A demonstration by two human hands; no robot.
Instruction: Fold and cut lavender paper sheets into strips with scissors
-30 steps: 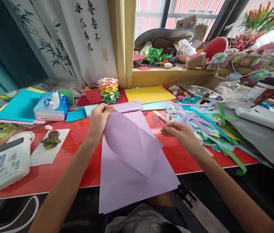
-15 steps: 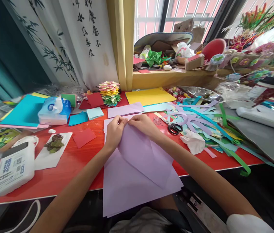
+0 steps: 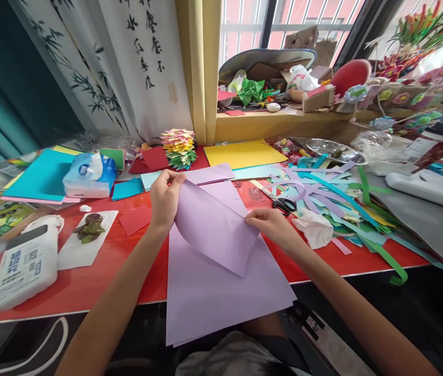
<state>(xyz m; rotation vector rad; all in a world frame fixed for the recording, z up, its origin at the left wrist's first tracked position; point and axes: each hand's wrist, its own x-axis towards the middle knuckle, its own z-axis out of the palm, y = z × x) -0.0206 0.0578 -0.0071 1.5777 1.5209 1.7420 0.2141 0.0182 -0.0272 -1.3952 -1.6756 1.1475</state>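
A folded sheet of lilac paper is held up between my two hands, its lower corner pointing toward me. My left hand pinches its upper left corner between thumb and fingers. At its right side, my right hand grips the edge with the fingertips. Beneath it lies a stack of larger lilac sheets, which hangs over the front edge of the red table. Behind the hands rests a narrow lilac piece.
Black-handled scissors and a crumpled tissue lie to the right, beside a heap of coloured paper strips. On the left are a tissue pack, a red paper square and a white box-shaped device.
My hands have moved apart, the left one leftward and up, the right one rightward and toward me. The lilac sheet has lifted and now spans between them.
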